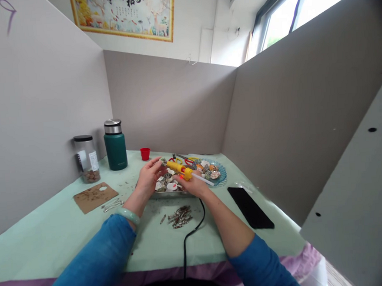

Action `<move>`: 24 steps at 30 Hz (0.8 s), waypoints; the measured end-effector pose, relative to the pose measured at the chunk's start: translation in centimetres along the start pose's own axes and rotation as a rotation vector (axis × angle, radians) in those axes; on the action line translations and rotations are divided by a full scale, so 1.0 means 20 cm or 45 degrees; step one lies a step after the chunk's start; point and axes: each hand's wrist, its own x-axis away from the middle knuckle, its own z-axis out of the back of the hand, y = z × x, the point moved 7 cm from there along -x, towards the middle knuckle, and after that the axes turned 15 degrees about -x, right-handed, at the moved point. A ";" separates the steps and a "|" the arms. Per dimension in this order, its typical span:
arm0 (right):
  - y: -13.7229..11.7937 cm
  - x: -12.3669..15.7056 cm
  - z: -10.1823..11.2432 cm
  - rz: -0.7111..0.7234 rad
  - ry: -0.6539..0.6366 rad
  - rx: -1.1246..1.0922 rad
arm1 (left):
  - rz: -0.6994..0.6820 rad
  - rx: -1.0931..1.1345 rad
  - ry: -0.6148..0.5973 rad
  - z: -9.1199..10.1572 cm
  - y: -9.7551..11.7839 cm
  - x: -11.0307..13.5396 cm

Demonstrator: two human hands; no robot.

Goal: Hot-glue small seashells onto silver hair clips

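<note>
My right hand (195,185) is wrapped around a yellow hot glue gun (179,168) with a pale glue stick (204,178) poking out of its back. The gun's nozzle points left, close to a small greenish shell piece (163,161) pinched in the fingertips of my left hand (147,176). Both hands are over a metal tray (170,195) of mixed shells (172,186). A black cord (186,243) runs from near my right hand toward the table's front edge. In front of the tray lies a pile of small metal clips (179,217).
A blue plate (222,175) of shells is behind my right hand, near pliers (189,161). On the left stand a green bottle (115,148), a jar (86,159) and a red cup (145,154), with cardboard (96,197) nearby. A black phone-like slab (251,207) lies right. Partitions (175,100) enclose the table.
</note>
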 end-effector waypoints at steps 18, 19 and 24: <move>0.07 -0.02 0.03 0.091 -0.025 0.462 | 0.011 0.045 0.078 0.01 0.01 0.00; 0.00 -0.01 0.03 0.231 -0.004 0.402 | 0.006 0.051 0.073 0.01 0.01 0.00; -0.26 0.16 -0.15 0.612 -0.522 0.038 | -0.026 0.062 0.051 0.00 0.03 0.01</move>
